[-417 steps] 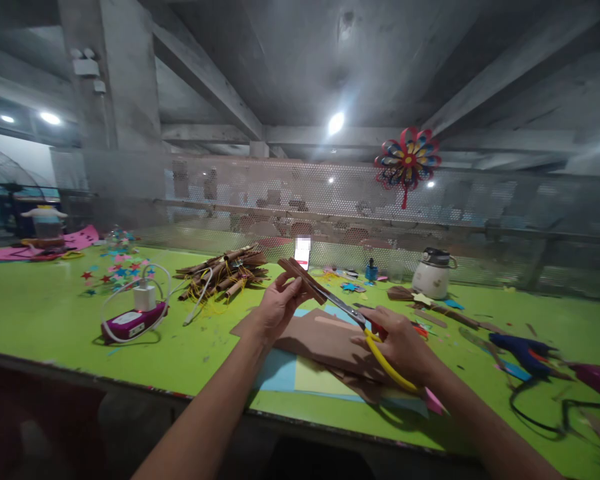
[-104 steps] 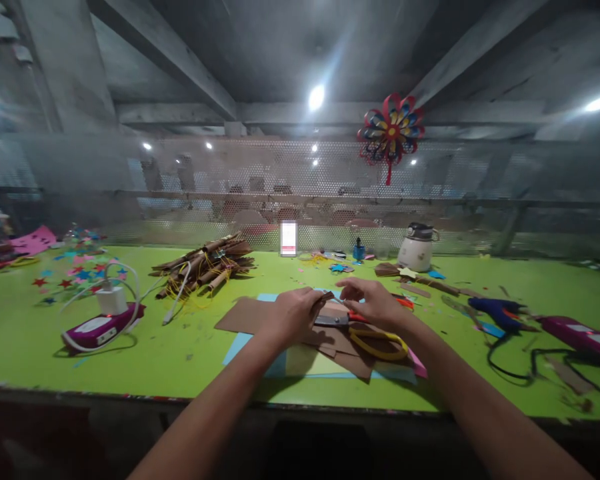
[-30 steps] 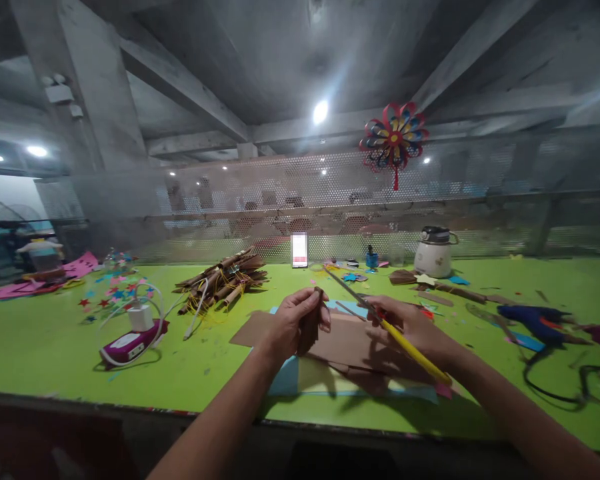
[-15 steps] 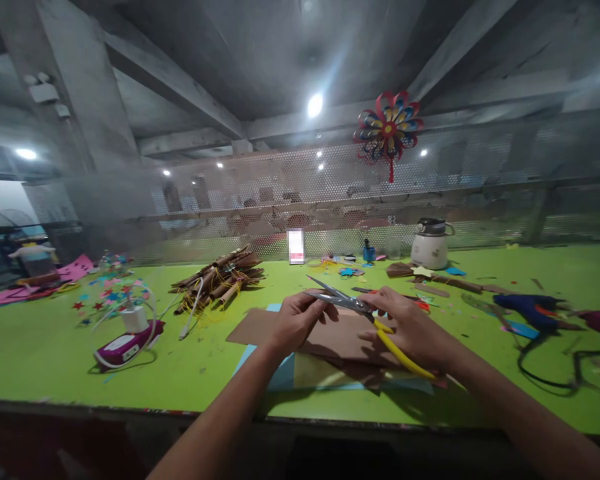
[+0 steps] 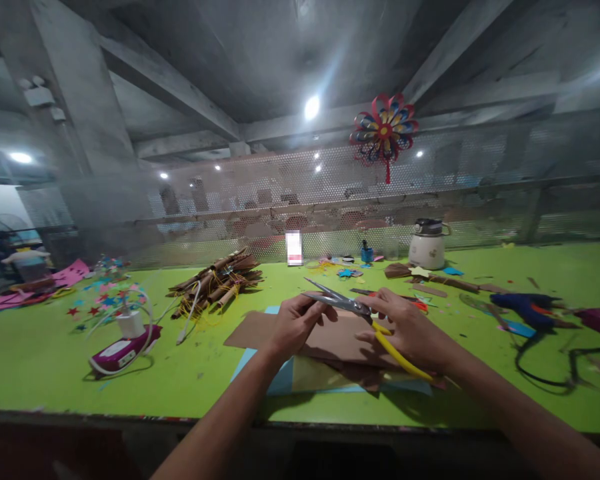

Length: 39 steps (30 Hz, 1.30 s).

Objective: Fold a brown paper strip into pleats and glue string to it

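Observation:
Scissors (image 5: 345, 301) with yellow handles and silver blades are in my right hand (image 5: 405, 327), pointing to the left with the blades a little apart. My left hand (image 5: 300, 323) is closed in a pinch right at the blades. Whatever lies between its fingertips is too small or hidden to make out. Beneath both hands lies a brown cardboard sheet (image 5: 253, 330), on top of light blue paper (image 5: 280, 380) and a yellowish sheet (image 5: 315, 377).
Rolled brown sticks (image 5: 220, 283) lie in a pile at back left, near a purple power strip (image 5: 125, 350). A blue glue gun (image 5: 525, 310) with a black cord is at right. A white jug (image 5: 427, 250) stands behind. Paper scraps dot the green table (image 5: 190, 387).
The head view has shifted slightly. Both hands and the scissors keep nearly the same pose over the cardboard.

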Motion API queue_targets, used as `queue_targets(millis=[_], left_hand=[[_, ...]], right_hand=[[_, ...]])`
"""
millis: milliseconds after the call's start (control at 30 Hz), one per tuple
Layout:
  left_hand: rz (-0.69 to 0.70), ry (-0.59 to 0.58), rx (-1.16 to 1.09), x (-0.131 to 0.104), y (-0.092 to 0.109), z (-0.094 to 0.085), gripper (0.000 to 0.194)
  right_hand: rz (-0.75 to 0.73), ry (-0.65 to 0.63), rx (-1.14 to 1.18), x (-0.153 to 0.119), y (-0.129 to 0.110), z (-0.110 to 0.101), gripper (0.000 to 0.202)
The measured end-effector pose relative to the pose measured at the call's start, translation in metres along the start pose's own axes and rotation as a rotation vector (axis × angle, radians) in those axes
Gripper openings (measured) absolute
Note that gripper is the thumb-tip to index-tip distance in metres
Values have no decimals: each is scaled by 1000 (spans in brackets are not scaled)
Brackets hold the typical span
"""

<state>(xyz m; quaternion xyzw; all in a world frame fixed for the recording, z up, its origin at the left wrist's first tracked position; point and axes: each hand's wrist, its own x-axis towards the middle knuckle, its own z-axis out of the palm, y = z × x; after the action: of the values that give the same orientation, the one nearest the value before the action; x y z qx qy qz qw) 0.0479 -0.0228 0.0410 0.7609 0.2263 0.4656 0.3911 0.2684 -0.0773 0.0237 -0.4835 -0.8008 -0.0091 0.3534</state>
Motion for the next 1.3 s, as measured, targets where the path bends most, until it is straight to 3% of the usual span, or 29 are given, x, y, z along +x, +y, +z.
queue_targets(millis=[433, 900, 1000, 1133, 1300], left_hand=[[-29, -8, 41, 1, 0, 0, 27], [-47, -48, 60, 2, 3, -1, 32], [-57, -46, 19, 2, 2, 1, 30], [-47, 4, -54, 1, 3, 4, 24], [-28, 49, -101, 1, 3, 4, 21]], right_hand=[[-17, -29, -20, -1, 1, -1, 49], [-30, -1, -172, -1, 0, 4, 31], [44, 73, -91, 3, 9, 0, 25], [195, 150, 16, 8, 29, -1, 39], [176, 63, 179, 9, 25, 2, 40]])
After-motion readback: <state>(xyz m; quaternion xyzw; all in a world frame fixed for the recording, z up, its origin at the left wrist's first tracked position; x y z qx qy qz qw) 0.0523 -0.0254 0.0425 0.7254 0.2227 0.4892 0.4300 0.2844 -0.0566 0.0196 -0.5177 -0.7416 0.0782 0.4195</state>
